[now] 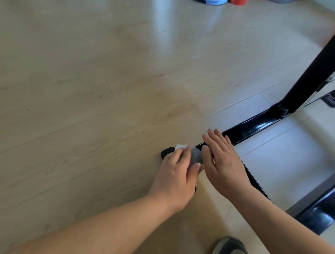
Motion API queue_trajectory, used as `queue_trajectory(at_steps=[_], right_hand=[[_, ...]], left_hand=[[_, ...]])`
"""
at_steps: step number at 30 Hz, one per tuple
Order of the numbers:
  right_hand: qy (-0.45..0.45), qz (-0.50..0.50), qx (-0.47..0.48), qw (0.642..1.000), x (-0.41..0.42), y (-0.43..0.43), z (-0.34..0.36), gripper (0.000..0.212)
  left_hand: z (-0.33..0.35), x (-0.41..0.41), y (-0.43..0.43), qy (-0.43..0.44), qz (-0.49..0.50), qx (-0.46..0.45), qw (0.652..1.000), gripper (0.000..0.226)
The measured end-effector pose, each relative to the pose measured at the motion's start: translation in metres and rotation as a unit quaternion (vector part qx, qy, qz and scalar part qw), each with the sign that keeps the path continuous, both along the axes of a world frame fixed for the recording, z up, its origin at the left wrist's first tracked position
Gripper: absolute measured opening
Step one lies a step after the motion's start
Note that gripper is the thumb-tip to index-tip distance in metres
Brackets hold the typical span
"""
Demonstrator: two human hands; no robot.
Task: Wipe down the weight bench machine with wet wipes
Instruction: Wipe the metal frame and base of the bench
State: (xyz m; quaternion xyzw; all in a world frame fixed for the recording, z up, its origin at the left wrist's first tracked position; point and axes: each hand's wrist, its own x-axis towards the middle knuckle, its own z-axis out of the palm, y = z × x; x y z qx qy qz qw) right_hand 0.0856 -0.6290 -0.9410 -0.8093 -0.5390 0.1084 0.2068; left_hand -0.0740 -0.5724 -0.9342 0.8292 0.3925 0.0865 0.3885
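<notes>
The weight bench machine's black glossy base bar (253, 127) lies on the floor, running from lower left to an upright black post (313, 72) at the right. My left hand (176, 172) holds a wet wipe (196, 156), grey where it is damp, wrapped over the bar's end beside a black rubber end cap (166, 152). My right hand (223, 159) lies flat with straight fingers on the bar just right of the wipe. A second black frame bar (253, 179) runs down toward the lower right, partly hidden by my right forearm.
Light wood-look floor (90, 90) spreads to the left and ahead. More black frame parts (319, 215) sit at the lower right. A grey shoe (230, 246) shows at the bottom edge. Blue (215, 1) and red (237, 2) objects stand at the top edge.
</notes>
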Motion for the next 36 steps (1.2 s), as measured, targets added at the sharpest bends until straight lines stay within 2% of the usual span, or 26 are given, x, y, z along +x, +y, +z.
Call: queue_trajectory(at_steps=[2, 4, 8, 9, 10, 12, 14, 17, 20, 23, 25, 26, 28, 31, 36], right_hand=[[0.0, -0.003, 0.001, 1.0, -0.001, 0.001, 0.0, 0.069], [-0.009, -0.003, 0.001, 1.0, -0.004, 0.002, 0.0, 0.068], [-0.034, 0.012, -0.015, 0.999, -0.005, 0.003, 0.0, 0.066], [-0.038, 0.013, -0.015, 0.999, -0.006, 0.004, -0.001, 0.065], [-0.039, 0.012, -0.01, 0.999, -0.006, 0.005, -0.001, 0.064], [-0.046, 0.01, 0.007, 0.999, -0.007, 0.007, -0.003, 0.059], [-0.068, 0.013, 0.006, 0.998, -0.008, 0.012, -0.006, 0.056], [-0.096, 0.022, -0.008, 0.995, -0.007, 0.024, -0.005, 0.058], [-0.112, 0.027, -0.029, 0.993, -0.015, 0.039, -0.005, 0.06], [-0.138, 0.046, -0.076, 0.986, -0.022, 0.045, -0.008, 0.065], [-0.144, 0.058, -0.09, 0.984, -0.019, 0.046, -0.008, 0.067], [-0.145, 0.06, -0.085, 0.984, -0.017, 0.045, -0.008, 0.066], [-0.141, 0.059, -0.067, 0.986, -0.016, 0.044, -0.007, 0.064], [-0.135, 0.061, -0.06, 0.987, -0.016, 0.045, -0.006, 0.062], [-0.134, 0.068, -0.042, 0.988, -0.016, 0.043, -0.006, 0.058]], left_hand=[[-0.004, 0.009, 0.017, 0.04, 0.005, -0.049, 0.998, 0.063], [-0.011, 0.016, 0.043, 0.084, 0.057, -0.152, 0.983, 0.057], [-0.022, 0.008, 0.058, 0.084, 0.075, -0.342, 0.933, 0.081], [-0.024, 0.006, 0.053, 0.066, 0.077, -0.354, 0.93, 0.079], [-0.024, 0.004, 0.048, 0.048, 0.077, -0.323, 0.942, 0.072], [-0.022, -0.001, 0.039, 0.015, 0.058, -0.195, 0.979, 0.05], [-0.016, -0.013, 0.037, -0.01, 0.027, -0.096, 0.995, 0.035], [-0.01, -0.037, 0.044, -0.024, -0.007, -0.112, 0.993, 0.039], [-0.016, -0.046, 0.059, -0.024, 0.068, -0.161, 0.984, 0.037], [-0.019, -0.038, 0.083, -0.049, 0.158, -0.04, 0.985, 0.037], [-0.021, -0.026, 0.091, -0.053, 0.118, -0.006, 0.992, 0.035], [-0.026, -0.021, 0.09, -0.039, 0.078, -0.029, 0.996, 0.045], [-0.046, -0.018, 0.082, 0.006, 0.01, -0.132, 0.991, 0.066], [-0.077, -0.02, 0.074, 0.06, 0.013, -0.263, 0.963, 0.102], [-0.075, -0.013, 0.069, 0.031, 0.063, -0.369, 0.927, 0.099]])
